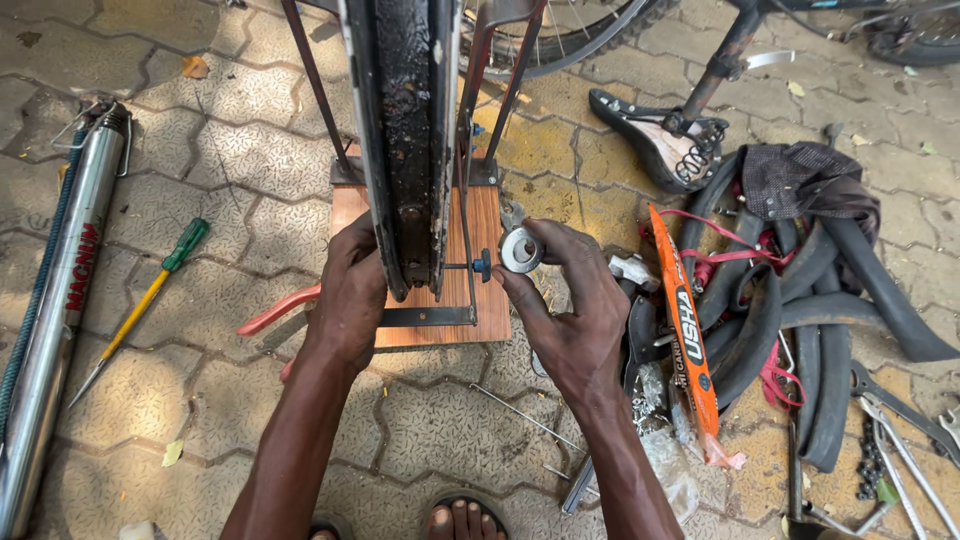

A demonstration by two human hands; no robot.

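Left hand (pixel 350 290) grasping wheel rim (pixel 405 150); right hand (pixel 570 310) fingers pinching, apparently, metal ring (pixel 521 250).

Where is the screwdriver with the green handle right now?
The screwdriver lies on the paving stones at the left of the head view, between the silver pump and the person's left hand, which holds the wheel rim.

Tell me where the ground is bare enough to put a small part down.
Free: the paving between the screwdriver and the left hand, and below the board. Crowded: right of the right hand, with tubes, an orange pack and wrenches.
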